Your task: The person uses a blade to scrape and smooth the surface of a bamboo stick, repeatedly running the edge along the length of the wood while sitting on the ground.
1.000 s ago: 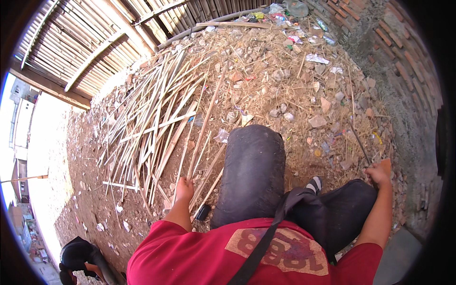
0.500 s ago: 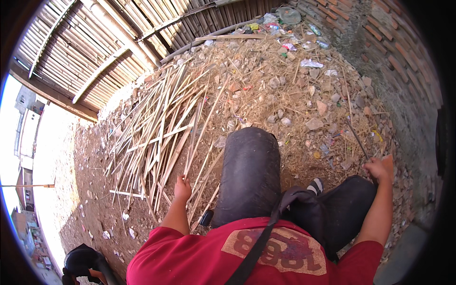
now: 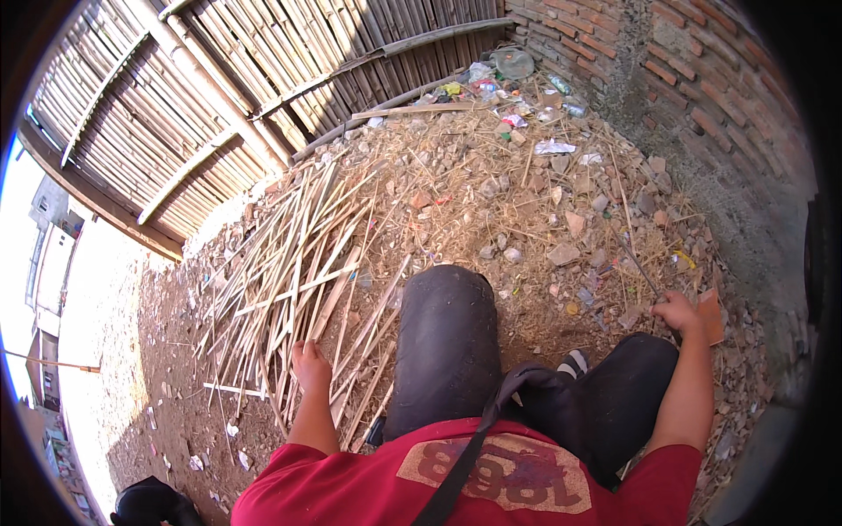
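Note:
My left hand (image 3: 312,365) is at the near edge of a loose pile of pale split-bamboo strips (image 3: 294,272). Its fingers look loosely parted over the strips, with none plainly gripped. Several more strips (image 3: 373,342) lie between that hand and my raised dark-trousered knee (image 3: 447,342). On the right, my right hand (image 3: 677,314) is closed around a long, thin, dark tool (image 3: 640,267). The tool slants up and left over the stony ground; its exact kind is unclear.
A bamboo fence (image 3: 324,61) stands ahead and a brick wall (image 3: 702,105) rises on the right. Litter (image 3: 504,101) gathers in their corner. Stones and dry straw cover the ground (image 3: 526,210). A flat orange-brown piece (image 3: 710,317) leans beside my right hand. A dark object (image 3: 153,504) is at lower left.
My left hand has moved left and slightly down, away from a strip by my knee to the pile's near edge. My right hand keeps hold of the dark tool. The view has shifted.

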{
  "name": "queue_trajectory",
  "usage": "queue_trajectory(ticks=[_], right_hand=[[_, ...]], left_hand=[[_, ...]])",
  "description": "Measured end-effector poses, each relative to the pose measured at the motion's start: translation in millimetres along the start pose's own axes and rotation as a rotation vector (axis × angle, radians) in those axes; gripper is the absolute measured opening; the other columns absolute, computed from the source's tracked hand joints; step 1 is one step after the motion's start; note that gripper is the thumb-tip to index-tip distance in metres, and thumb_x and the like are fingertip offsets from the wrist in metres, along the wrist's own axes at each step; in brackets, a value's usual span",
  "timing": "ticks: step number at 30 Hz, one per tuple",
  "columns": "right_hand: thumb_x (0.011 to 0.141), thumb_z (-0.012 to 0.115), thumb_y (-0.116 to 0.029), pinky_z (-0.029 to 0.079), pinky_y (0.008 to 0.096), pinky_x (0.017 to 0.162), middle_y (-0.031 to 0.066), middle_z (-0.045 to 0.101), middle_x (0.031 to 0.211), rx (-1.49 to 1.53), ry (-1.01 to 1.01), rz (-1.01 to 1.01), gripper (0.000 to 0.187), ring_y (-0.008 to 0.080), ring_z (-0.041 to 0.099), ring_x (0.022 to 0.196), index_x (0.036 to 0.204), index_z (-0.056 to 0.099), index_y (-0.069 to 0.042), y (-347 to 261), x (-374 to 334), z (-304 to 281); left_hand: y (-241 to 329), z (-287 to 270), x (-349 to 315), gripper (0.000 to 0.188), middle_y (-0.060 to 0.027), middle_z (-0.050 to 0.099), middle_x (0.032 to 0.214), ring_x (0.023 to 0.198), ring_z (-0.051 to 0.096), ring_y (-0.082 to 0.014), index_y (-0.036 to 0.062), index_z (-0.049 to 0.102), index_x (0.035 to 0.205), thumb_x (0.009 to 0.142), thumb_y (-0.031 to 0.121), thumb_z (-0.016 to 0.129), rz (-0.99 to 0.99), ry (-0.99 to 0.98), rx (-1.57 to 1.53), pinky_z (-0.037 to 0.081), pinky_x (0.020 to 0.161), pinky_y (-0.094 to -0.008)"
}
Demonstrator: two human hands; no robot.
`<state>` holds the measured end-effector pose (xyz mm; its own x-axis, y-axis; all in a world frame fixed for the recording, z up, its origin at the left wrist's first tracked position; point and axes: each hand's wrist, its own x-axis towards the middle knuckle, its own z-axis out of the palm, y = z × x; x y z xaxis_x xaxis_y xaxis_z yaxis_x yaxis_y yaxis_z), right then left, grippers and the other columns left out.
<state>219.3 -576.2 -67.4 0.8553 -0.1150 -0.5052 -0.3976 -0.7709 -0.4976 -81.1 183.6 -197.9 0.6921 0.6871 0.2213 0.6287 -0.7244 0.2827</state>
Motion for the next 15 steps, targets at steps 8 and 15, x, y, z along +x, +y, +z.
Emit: queue_trajectory(ticks=[8, 15], right_hand=[[0.081, 0.074, -0.025, 0.052, 0.0415, 0.070, 0.0168, 0.067, 0.091, -0.059, 0.214, -0.197, 0.044, 0.0259, 0.068, 0.079, 0.110, 0.061, 0.006, -70, -36, -10], [0.084, 0.074, -0.030, 0.051, 0.0415, 0.081, 0.0158, 0.068, 0.105, 0.138, 0.196, -0.294, 0.059, 0.0274, 0.066, 0.094, 0.129, 0.058, 0.005, -119, -64, -23]], left_hand=[[90, -79, 40, 0.016, -0.0174, 0.060, 0.104, 0.101, 0.058, -0.0410, 0.0062, 0.063, 0.104, 0.099, 0.017, 0.052, 0.037, 0.039, 0.087, 0.044, 0.085, -0.0529], [97, -94, 71, 0.022, -0.0203, 0.050, 0.112, 0.102, 0.052, -0.0387, -0.0042, 0.064, 0.103, 0.102, 0.014, 0.051, 0.001, 0.206, -0.189, 0.044, 0.089, -0.0456]])
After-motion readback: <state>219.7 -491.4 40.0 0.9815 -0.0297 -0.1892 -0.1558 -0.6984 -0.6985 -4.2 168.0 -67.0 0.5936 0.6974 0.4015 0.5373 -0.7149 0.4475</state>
